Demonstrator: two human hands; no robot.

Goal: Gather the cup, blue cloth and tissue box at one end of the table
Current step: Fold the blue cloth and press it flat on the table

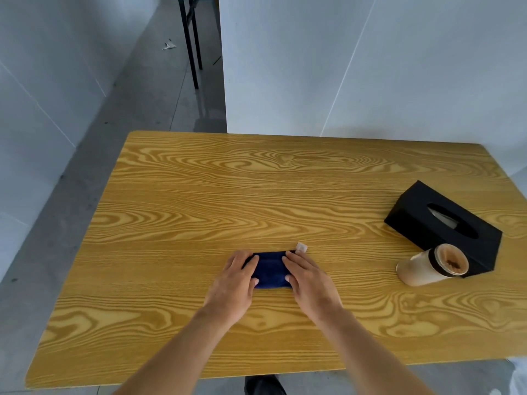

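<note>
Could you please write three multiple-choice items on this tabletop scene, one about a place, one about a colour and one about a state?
1. Where is the cup in relation to the tissue box?
A. On top of it
B. Right beside its near corner, at the table's right end
C. At the left end of the table

2. What colour is the tissue box?
A. Black
B. White
C. Red

3. What is the state of the blue cloth?
A. Hanging off the table edge
B. Stuffed inside the cup
C. Folded small and flat, under both hands

Answers:
1 B, since the cup stands against the box's near corner on the right.
2 A, since every visible face of the box is black.
3 C, since the left hand and right hand rest on its two ends.
</note>
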